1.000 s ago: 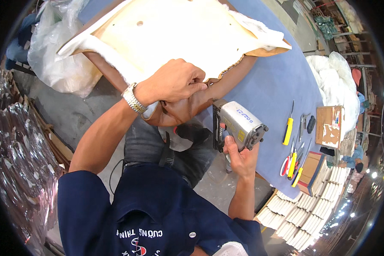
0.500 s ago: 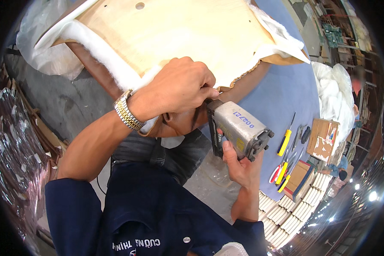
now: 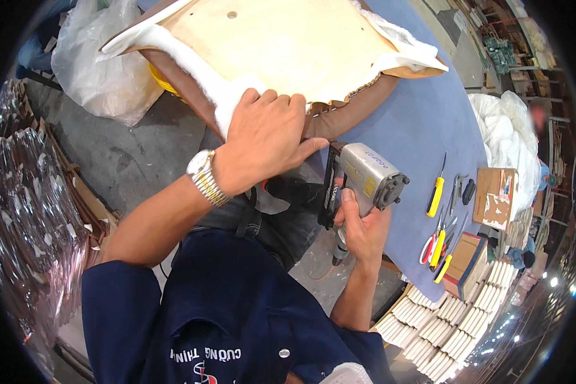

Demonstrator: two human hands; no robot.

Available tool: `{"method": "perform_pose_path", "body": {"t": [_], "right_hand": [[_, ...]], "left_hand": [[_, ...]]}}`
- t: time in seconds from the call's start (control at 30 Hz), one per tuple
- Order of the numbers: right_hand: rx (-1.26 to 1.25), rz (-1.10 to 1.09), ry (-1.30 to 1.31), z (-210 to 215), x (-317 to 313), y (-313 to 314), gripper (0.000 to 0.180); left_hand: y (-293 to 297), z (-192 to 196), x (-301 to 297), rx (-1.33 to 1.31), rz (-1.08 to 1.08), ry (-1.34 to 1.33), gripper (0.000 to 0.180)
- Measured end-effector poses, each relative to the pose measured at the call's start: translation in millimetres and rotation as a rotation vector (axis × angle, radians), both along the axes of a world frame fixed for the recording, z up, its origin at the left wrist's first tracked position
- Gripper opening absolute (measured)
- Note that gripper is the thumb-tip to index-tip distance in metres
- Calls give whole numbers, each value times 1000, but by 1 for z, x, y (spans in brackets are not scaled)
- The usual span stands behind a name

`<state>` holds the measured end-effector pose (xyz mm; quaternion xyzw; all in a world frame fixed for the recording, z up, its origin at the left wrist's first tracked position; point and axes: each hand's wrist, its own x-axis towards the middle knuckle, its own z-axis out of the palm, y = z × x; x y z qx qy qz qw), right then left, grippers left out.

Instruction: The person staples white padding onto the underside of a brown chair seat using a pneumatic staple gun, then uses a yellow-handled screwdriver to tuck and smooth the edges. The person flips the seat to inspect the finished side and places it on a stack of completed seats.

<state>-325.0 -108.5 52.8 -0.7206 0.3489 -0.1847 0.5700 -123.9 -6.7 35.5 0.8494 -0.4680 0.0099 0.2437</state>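
Note:
A wooden panel (image 3: 288,54) lies face up, with white wadding (image 3: 195,67) and a brown leather cover (image 3: 358,102) folded along its edges. My left hand (image 3: 262,131), wearing a wristwatch, curls its fingers over the panel's near edge, gripping the cover and wadding there. Its thumb points right, close to the nose of a staple gun (image 3: 365,169). My right hand (image 3: 365,224) is closed round the grip of this grey and black tool. The tool's nose is just right of the panel's near corner. Fingertips of my left hand are partly hidden.
On the blue table (image 3: 422,147) at right lie yellow-handled screwdrivers (image 3: 436,197), pliers and other hand tools, beside cardboard boxes (image 3: 495,198). Stacked pale strips (image 3: 454,320) stand below. A clear plastic bag (image 3: 105,64) and plastic-wrapped brown pieces (image 3: 35,224) are at left.
My left hand has gone from pinching the cover beside the staple gun's nose to gripping over the panel's near edge. The staple gun has moved slightly away from the panel.

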Motion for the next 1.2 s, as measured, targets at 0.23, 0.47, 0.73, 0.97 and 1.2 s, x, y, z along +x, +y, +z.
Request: {"method": "perform_pose_path", "body": {"t": [0.23,0.47,0.73,0.97,1.2], "right_hand": [[30,53,-24,-2,-12,-3,29],[-47,158,50,0,0,-19,28],[-204,287,134,2,20,-37,29],[-201,290,205,8,27,-35,28],[-593,395,154,0,34,-30,19]], "left_hand": [[-16,-21,35,-98,-271,224,27],[-13,-24,27,-237,-91,411,22],[-17,-20,30,-200,-24,507,21],[-15,-22,30,-194,-49,524,19],[-21,-23,31,-142,-87,439,21]]}}
